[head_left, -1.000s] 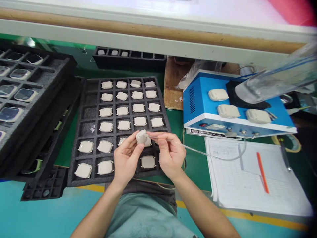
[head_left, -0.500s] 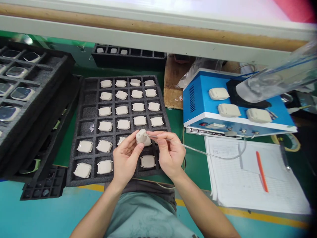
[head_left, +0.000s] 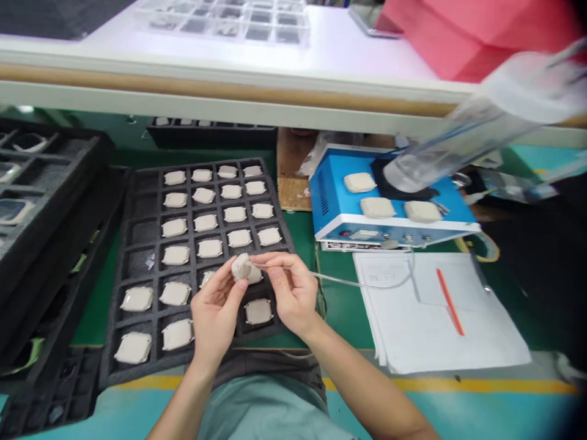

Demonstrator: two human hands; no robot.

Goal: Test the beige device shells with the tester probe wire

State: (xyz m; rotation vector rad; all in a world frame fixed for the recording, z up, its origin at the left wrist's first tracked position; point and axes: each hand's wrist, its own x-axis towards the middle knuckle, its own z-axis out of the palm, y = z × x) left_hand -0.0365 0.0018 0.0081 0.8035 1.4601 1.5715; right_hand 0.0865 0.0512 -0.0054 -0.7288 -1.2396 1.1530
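In the head view, my left hand pinches a cream watch case between thumb and fingers, tilted on its edge. My right hand grips the thin tip of a clear tube, its end against or very close to the case; actual contact cannot be made out. The tube runs right to the front of a blue machine. Under both hands lies a black foam tray with cream watch cases in many of its compartments. My hands hide some of the lower compartments.
Three cream cases rest on the blue machine beside a clear cylinder. Papers with a red pen lie at the right. Stacked foam trays stand at the left. A white shelf crosses above the back of the table.
The view has shifted, so the table things sit further left and more of the shelf shows. Both hands keep the same hold on the watch case and the tube.
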